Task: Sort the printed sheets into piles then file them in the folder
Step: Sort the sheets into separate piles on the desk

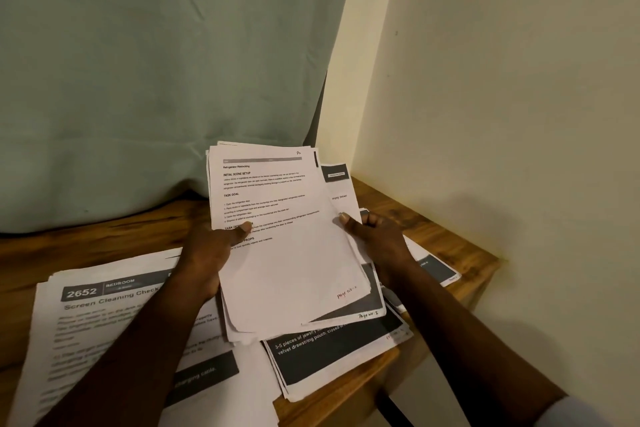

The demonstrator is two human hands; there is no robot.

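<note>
Seen from the held stack (287, 253), bare worktop (104, 236) runs at 9 to 10 o'clock, a strip between the green curtain (156, 80) and the left pile (86, 340), wide enough for a hand to pass. The curtain bulges onto the wood at 12 and closes the back. At 2 a small bare corner is hemmed in by the wall (502, 97), which blocks all of 3. A thin pile (440, 270) lies at 4. A dark-banded pile (339, 354) lies at 6, reaching the front edge.

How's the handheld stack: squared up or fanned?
Fanned: the stack, held by the left hand and right hand, shows offset sheet edges along its bottom.
</note>
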